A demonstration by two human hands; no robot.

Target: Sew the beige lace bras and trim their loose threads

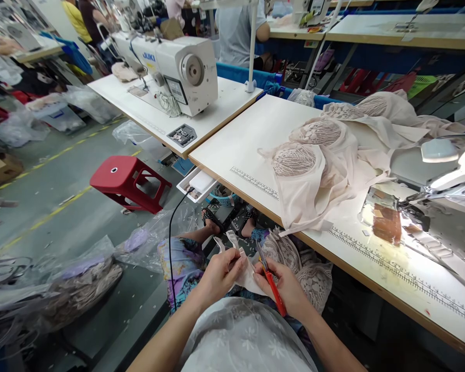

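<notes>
Over my lap, my left hand (223, 269) pinches a small piece of pale fabric (248, 280), from which narrow strap-like ends stick up above the fingers. My right hand (284, 289) is wrapped round red-handled snips (274, 292), their metal blades pointing up and away from me. Its thumb and fingertips also touch the right side of the pale fabric. Beige lace fabric (313, 276) lies on my lap beside the right hand. Beige bras with gathered cups (294, 159) are heaped on the white table (251, 134) beyond my hands.
A sewing machine (174, 67) stands on the table at the far left; part of another machine (457, 181) is at the right. A red stool (134, 181) and plastic bags (151, 237) are on the floor to the left. Other people sit farther back.
</notes>
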